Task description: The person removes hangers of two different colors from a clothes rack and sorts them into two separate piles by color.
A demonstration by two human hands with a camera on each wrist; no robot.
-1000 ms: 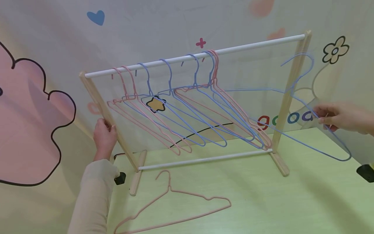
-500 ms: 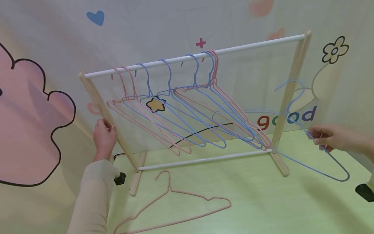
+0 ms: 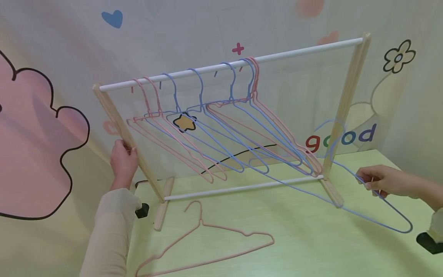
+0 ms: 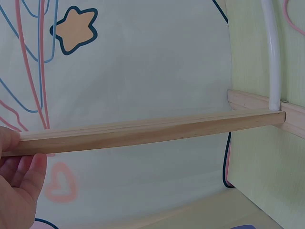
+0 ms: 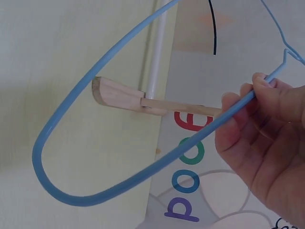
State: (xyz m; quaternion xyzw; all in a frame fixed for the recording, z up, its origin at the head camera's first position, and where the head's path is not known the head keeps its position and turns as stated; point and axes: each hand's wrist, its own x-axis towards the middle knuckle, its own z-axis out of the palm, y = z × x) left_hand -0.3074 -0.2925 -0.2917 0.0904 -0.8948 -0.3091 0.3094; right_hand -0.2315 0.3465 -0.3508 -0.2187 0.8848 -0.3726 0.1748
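Right hand (image 3: 384, 179): fingers pinch blue hanger (image 5: 176, 151), near rack (image 3: 351, 88)'s right end
Left hand (image 3: 124, 163): fingers grip left post (image 3: 114, 117)
Rail (image 3: 308, 50): pink and blue hangers (image 3: 202, 90) hooked over
Tabletop (image 3: 304, 246): rack standing, pink hanger (image 3: 201, 221) flat in front
Wall (image 3: 173, 38): drawings, "good"

Plain blue on the held hanger (image 5: 157, 166), pink on the loose hanger (image 3: 201, 221), and both on the row of hangers (image 3: 231, 94). White for the rails (image 3: 304, 50), light tan on the posts (image 4: 143, 134), light yellow-green across the tabletop (image 3: 311, 246), cream on the sleeve (image 3: 110, 231). Greyish white for the backdrop (image 3: 180, 34), printed with a blue heart (image 3: 113, 19), a black-outlined orange star (image 3: 185, 122), a black-lined flower (image 3: 398, 58), a black-edged pink shape (image 3: 34, 150), and multicoloured letters (image 3: 344, 137).
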